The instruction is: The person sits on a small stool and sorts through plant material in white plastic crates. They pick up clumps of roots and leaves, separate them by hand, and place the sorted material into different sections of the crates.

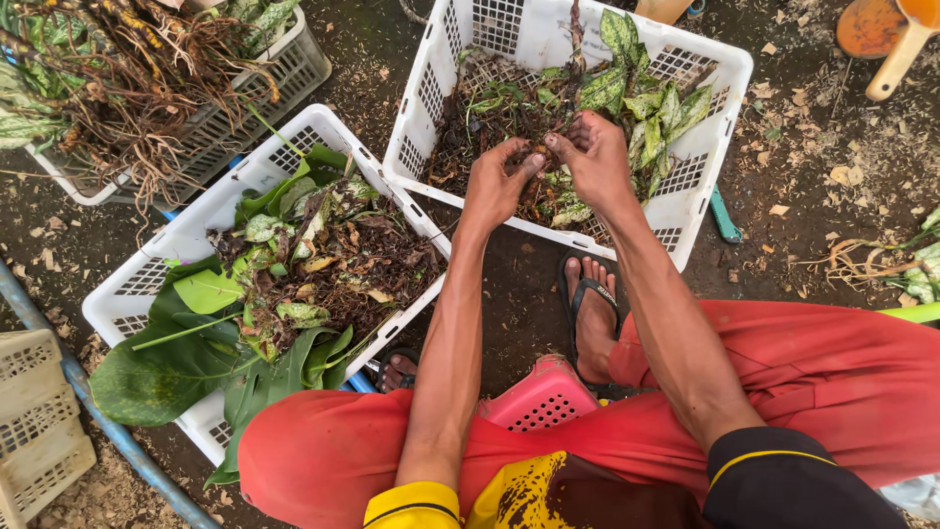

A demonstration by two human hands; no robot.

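You sit on a low pink stool (540, 397), red trousers (822, 382) spread wide, over bare soil. Two white crates lie ahead: the left crate (186, 240) packed with big green leaves and brown litter, the far crate (705, 73) holding speckled leaves and dark roots. A third crate (294, 73), top left, carries tangled roots. Your left hand (493, 186) and right hand (594, 157) meet over the far crate, fingers pinched together on a small root clump (536, 160) between them, just above the crate's near edge.
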